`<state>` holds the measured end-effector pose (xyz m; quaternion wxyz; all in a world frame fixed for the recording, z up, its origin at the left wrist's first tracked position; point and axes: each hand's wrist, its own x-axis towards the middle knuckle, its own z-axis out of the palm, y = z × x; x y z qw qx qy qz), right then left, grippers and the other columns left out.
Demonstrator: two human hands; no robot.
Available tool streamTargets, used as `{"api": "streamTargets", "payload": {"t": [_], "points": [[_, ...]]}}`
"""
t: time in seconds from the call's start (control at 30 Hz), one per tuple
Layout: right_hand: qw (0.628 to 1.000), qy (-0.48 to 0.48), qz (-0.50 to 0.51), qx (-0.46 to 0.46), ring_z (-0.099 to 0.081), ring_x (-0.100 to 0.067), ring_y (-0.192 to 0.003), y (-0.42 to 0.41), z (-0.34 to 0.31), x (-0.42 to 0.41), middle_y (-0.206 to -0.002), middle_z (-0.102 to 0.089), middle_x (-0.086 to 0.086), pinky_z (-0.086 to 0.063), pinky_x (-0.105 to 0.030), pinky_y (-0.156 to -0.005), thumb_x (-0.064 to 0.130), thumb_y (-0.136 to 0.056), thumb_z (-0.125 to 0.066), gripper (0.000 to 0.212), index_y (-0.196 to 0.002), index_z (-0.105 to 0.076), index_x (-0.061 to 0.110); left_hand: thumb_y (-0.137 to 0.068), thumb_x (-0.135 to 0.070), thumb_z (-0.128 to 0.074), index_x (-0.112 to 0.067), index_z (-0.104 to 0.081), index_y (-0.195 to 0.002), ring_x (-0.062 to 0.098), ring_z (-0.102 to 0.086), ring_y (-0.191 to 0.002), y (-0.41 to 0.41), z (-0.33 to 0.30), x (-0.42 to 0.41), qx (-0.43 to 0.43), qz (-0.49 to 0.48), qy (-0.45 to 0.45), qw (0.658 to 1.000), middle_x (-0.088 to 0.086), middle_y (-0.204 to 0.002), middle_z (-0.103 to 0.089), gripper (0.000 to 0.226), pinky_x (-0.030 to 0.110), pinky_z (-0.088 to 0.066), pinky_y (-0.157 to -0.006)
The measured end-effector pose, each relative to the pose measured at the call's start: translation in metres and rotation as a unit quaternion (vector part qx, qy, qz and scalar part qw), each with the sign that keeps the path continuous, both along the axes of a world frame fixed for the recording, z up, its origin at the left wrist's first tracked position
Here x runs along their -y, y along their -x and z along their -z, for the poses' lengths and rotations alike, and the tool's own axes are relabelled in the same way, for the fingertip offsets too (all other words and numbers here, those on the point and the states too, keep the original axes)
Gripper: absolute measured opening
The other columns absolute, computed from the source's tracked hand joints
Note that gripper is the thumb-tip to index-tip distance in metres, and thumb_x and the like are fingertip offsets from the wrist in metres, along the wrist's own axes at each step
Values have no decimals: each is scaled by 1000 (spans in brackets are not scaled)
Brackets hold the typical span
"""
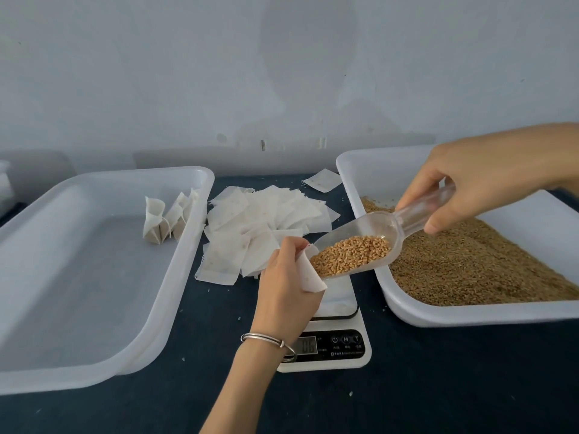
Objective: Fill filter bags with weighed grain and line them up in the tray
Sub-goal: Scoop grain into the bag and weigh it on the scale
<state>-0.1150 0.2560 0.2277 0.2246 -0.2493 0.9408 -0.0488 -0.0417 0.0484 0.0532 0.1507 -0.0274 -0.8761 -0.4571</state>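
Filled bags lined in left tray: few; empty bags piled: many; left hand pinches open bag, right hand grips loaded scoop

Digits, approx "115" or "116", are being shown on scale LCD, partly hidden by wrist. "M" and "T" are being read on its round btns, beside a power symbol. Small print below btns: too blurred.
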Motion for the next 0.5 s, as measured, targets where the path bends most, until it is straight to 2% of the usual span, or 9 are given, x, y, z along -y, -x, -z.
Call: {"api": "streamTargets", "payload": {"t": [0.07, 0.13, 0.23, 0.33, 0.4, 0.5], "points": [[1000, -12, -4, -6, -65, -40, -83, 0, 0, 1, -90, -73, 2, -41, -42, -63, 47, -64, -72, 35, -90, -61, 66, -71, 0, -68, -30, -38, -102, 16, -55, -86, 1, 2, 0, 4, -1, -3, 1000, -1, -98, -56, 52, 33, -50, -72], [1000, -19, -11, -13, -66, -32, -83, 0, 0, 2, -90, -73, 2, -50, -49, -67, 43, -69, -74, 35, -90, -60, 67, -71, 0, -68, -32, -38, -101, 15, -56, -86, 2, 4, 0, 5, -2, -6, 1000, -2, -99, -56, 53, 32, -51, -72], [1000, -19, -6, -24, -66, -19, -75, -3, -1, 4, -86, -73, 5, -54, -43, -77, 39, -71, -75, 38, -90, -59, 68, -71, -1, -69, -34, -37, -100, 13, -56, -87, 2, 6, -1, 4, 2, -9, 1000, -4, -99, -56, 54, 29, -51, -71], [999, -25, -6, -24, -67, -26, -81, -4, -3, 4, -88, -73, 4, -52, -47, -72, 41, -71, -75, 37, -90, -58, 68, -71, -2, -71, -35, -37, -100, 10, -55, -87, 3, 7, -1, -1, 5, -7, 1000, -7, -98, -54, 56, 23, -50, -69], [999, -28, -3, -28, -67, -25, -82, -6, -4, 5, -88, -73, 7, -52, -45, -72, 40, -70, -76, 37, -89, -59, 68, -71, -2, -71, -34, -38, -101, 10, -55, -88, 4, 8, -1, -2, 6, -8, 1000, -6, -99, -55, 55, 22, -50, -69], [999, -34, -4, -30, -67, -26, -88, -13, -6, 10, -91, -73, 6, -53, -42, -75, 37, -72, -75, 32, -90, -64, 61, -71, -1, -70, -33, -38, -101, 13, -56, -89, 5, 9, -3, -3, 11, -5, 1000, -4, -98, -55, 55, 27, -51, -70]]}}
